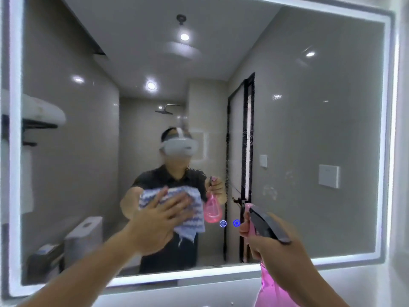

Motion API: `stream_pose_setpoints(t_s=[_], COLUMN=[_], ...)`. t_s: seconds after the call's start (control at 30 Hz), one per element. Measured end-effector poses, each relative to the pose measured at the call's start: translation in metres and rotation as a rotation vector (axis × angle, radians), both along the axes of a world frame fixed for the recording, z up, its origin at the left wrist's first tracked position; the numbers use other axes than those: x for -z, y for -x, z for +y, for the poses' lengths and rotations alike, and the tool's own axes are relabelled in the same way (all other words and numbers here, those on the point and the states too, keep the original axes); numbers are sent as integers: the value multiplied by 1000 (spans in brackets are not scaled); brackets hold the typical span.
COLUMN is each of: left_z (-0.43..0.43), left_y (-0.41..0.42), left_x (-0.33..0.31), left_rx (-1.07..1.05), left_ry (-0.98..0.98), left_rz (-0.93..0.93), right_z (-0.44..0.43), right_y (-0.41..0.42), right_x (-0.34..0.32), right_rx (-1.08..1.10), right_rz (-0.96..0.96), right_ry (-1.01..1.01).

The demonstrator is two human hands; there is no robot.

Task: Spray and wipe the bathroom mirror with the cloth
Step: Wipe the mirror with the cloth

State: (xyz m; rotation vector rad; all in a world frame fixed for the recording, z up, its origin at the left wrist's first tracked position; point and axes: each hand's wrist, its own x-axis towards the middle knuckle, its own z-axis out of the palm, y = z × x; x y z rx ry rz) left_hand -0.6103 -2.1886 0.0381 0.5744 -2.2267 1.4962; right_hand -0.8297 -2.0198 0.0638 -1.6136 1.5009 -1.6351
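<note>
The mirror [309,107] takes almost the whole wall in front of the person, wider than it is high, with a lit white band around its edge. In it I see a grey-tiled bathroom with ceiling spots, a shower head far behind and a black-framed door. The glass looks hazy, and there are faint wet marks [270,192] right of the middle, with a speckled streak [247,129] going up along the reflected door.

The left hand [155,220] is stretched forward, fingers straight and spread wide, and presses the cloth [191,229] flat on the lower middle of the glass. The cloth is striped blue and white, and one corner hangs below the palm. The wet marks are to the right of this hand and a little higher, so I judge the wipe must travel rightward along the long side of the mirror (the left hand is the one already on the glass).

The right hand [276,247] is lower and more to the right, closed around the neck of the pink spray bottle [272,284]. Its dark head points up and left towards the glass but does not touch it. Two small blue icons [223,223] glow on the mirror between the hands.
</note>
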Motion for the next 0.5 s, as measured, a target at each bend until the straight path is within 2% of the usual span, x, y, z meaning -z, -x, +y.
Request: stream_pose_setpoints(t_s=[0.1, 0.13, 0.2, 0.27, 0.33, 0.43, 0.5], left_z=[-21, -25, -39, -39, -35, -31, -29], left_y=[29, 39, 58, 66, 62, 34, 10], left_x=[-125, -155, -165, -132, -67, 51, 102], left_rx=[-56, -81, -62, 49, 132, 53, 21], left_ry=[-144, -162, -186, -161, -127, -149, -133], left_rz=[506, 595, 643, 462, 248, -78, -286], right_z=[6, 10, 18, 22, 23, 27, 30], right_y=[0, 0, -1, 0, -1, -7, -11], right_x=[-2, -2, -2, -1, 1, 6, 8], right_rx=[27, 39, 69, 91, 101, 89, 88], right_rz=[45, 45, 25, -4, -17, -76, -49], right_ry=[-2, 9, 32, 38, 19, -3, -1])
